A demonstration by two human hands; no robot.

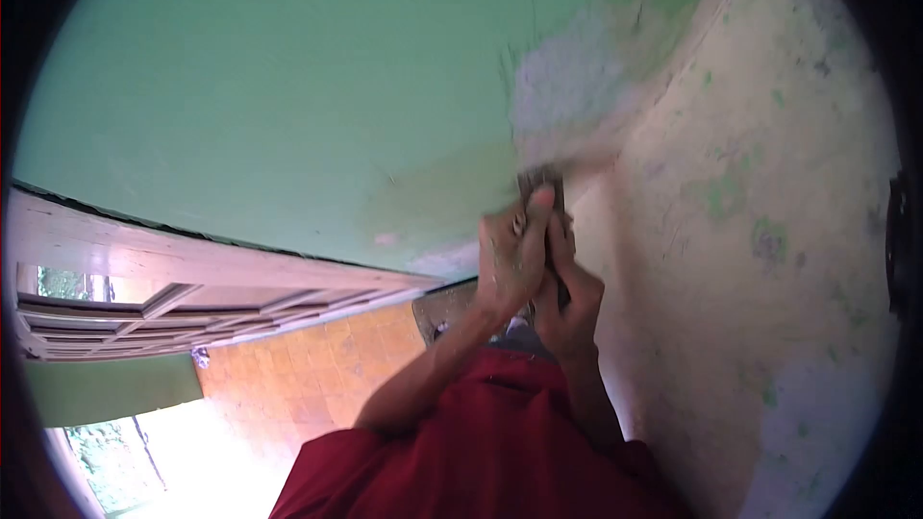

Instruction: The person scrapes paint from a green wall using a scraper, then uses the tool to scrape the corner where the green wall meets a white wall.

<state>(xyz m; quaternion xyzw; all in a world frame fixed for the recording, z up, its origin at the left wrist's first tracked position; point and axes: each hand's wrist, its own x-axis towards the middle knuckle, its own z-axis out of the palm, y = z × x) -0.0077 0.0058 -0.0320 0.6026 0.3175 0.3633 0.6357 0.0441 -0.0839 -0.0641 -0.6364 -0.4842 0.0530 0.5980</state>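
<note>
Both hands grip a dark, narrow, flat-ended tool, perhaps a scraper, though its exact kind cannot be made out. Its broad end is at the green wall, close to the corner. My left hand is closed around the upper part, with a ring on one finger. Lower down and to the right, my right hand is wrapped around the tool too. The fingers cover most of it. Around its end the wall has a bare, pale patch where green paint is gone.
A pale wall with green specks meets the green one at the right. At left is a paned wooden frame. Orange floor tiles lie below, and a brown surface shows near my feet. A dark object sits at the right edge.
</note>
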